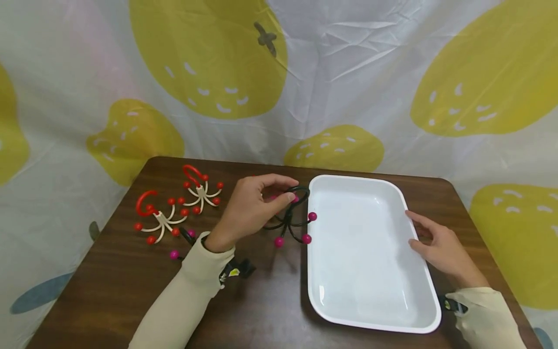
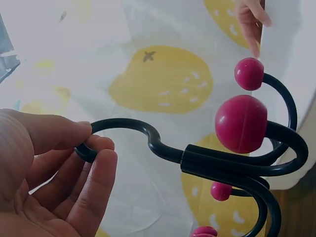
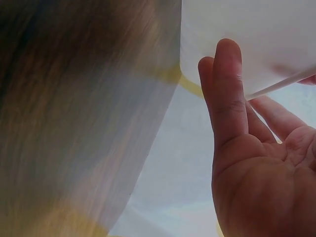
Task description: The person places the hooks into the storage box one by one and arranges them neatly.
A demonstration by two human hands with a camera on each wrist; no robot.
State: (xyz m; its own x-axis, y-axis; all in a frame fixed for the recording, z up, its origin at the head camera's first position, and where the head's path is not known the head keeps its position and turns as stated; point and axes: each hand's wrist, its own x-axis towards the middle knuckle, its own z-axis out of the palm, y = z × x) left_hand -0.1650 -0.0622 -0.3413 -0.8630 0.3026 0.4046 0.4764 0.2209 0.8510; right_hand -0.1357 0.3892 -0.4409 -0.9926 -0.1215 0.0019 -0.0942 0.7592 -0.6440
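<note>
Along the table's (image 1: 270, 300) left edge lies the nearer red-and-white rack (image 1: 162, 220), its red hook end towards that edge; just behind and right of it, well in from the back edge, lies the farther red-and-white rack (image 1: 201, 192). A second black rack (image 1: 187, 236) is partly covered by the left sleeve (image 1: 178, 300). Next comes the left hand (image 1: 250, 206), pinching the held black rack (image 1: 287, 219) by its curved hook between thumb and fingers—the magenta balls spread beyond the fingertips, beside the tray's left rim. One ball overlaps that rim in the head view; whether they touch, I cannot tell.

In front, brown wood stretches between the left sleeve and the white tray (image 1: 362, 252)—room to move along that side. The tray's inside lies open upward. At its right rim, the right hand (image 1: 444, 249) rests with fingers nearly straight against the edge, not clenched; table surface continues beyond it.
</note>
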